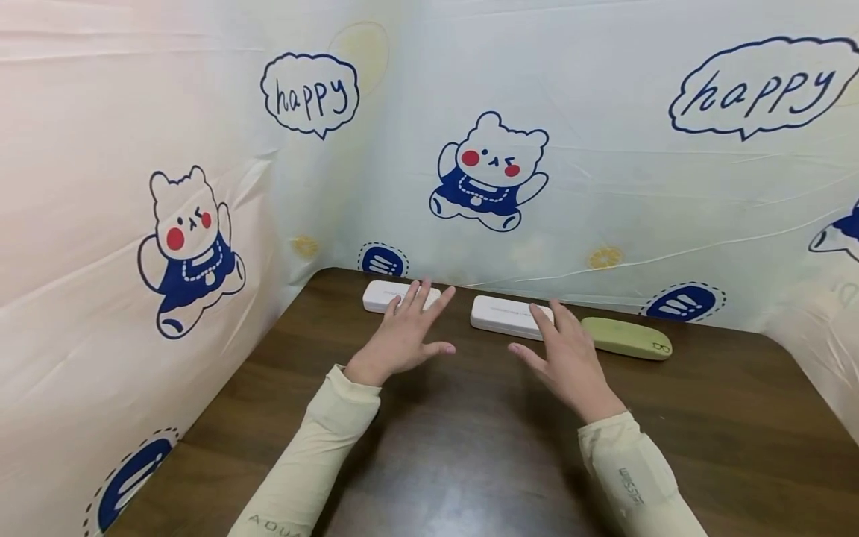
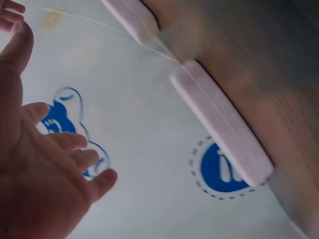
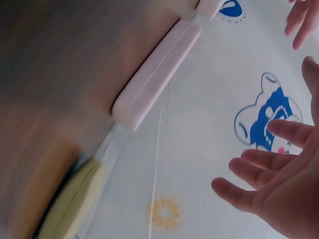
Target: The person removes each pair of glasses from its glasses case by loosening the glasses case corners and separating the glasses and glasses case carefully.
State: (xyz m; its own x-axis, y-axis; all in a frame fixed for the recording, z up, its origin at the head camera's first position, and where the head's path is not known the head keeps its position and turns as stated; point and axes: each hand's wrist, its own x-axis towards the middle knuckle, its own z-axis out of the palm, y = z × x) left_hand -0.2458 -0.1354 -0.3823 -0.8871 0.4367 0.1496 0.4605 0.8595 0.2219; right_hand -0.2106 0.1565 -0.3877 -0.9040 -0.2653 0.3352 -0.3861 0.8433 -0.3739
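Three glasses cases lie in a row along the far edge of the table. A white glasses case (image 1: 381, 296) is at the left, a second white case (image 1: 499, 315) in the middle, and a green case (image 1: 627, 338) with a small glasses print at the right. My left hand (image 1: 404, 335), fingers spread, is in front of the left white case and hides part of it in the head view. My right hand (image 1: 567, 358) overlaps the middle case's right end, its fingers apart. Both wrist views show the hands (image 2: 50, 169) (image 3: 284, 174) holding nothing, apart from the cases.
The dark brown wooden table (image 1: 456, 462) spreads out below both hands. A pale cloth (image 1: 590, 186) printed with bears and "happy" bubbles stands behind the table and along its sides, close to the far edge where the cases lie.
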